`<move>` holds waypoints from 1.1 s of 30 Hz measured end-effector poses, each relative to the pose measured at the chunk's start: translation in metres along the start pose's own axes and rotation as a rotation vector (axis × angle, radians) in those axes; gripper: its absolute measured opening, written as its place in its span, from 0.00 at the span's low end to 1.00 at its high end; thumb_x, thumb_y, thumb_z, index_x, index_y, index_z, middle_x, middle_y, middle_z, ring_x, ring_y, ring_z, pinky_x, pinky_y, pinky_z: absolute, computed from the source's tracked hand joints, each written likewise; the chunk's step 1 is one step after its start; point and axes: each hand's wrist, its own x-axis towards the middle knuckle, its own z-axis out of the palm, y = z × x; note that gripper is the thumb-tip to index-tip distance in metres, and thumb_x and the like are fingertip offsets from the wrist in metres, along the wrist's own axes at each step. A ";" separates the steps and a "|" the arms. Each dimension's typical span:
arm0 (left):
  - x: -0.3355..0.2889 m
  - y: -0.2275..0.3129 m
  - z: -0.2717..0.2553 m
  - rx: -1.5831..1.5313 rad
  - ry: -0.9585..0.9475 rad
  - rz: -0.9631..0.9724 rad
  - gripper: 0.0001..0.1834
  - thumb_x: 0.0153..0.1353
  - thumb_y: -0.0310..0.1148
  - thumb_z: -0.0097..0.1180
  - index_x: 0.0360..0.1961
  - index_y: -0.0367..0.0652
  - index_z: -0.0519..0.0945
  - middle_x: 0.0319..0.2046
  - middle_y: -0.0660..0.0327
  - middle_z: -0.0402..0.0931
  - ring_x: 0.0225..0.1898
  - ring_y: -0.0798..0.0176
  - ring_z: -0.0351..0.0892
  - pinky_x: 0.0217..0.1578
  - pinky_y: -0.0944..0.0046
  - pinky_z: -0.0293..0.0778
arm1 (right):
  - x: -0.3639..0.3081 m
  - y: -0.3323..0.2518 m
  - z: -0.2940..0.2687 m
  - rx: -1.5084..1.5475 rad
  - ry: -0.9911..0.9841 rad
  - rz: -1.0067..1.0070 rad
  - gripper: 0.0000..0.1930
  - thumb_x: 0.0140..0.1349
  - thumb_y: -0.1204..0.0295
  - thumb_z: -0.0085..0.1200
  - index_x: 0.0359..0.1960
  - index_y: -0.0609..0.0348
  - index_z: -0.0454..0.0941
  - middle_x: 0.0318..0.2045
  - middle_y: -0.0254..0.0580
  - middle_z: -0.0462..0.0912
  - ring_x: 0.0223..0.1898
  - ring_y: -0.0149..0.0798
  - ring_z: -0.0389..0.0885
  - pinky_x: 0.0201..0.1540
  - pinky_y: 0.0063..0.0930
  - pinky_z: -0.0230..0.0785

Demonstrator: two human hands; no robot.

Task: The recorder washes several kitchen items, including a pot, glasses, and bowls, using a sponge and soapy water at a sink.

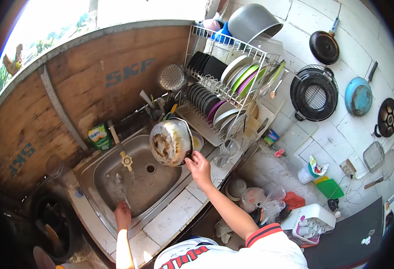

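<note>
My right hand grips a metal cooking pot by its dark side handle. The pot is tipped so that its scorched, brown-stained bottom shows, and it hangs over the sink's far right corner. Low at the near left edge of the steel sink, my left hand has its fingers curled in. A thin, shiny streak runs up from those fingers; whether it is a utensil or water I cannot tell. Water falls into the basin from the tap. The drain lies below and left of the pot.
A wire dish rack with plates stands beyond the pot on the right. A green packet leans behind the tap. Clear glasses stand on the tiled counter. Pans hang on the white wall. A black tub sits left of the sink.
</note>
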 end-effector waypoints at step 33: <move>0.054 0.026 0.017 -0.015 0.127 -0.284 0.16 0.65 0.31 0.45 0.49 0.34 0.75 0.45 0.47 0.77 0.43 0.48 0.76 0.47 0.57 0.69 | 0.542 -0.334 0.051 -0.143 0.719 -0.495 0.15 0.47 0.73 0.67 0.22 0.77 0.76 0.22 0.56 0.81 0.17 0.42 0.81 0.19 0.31 0.76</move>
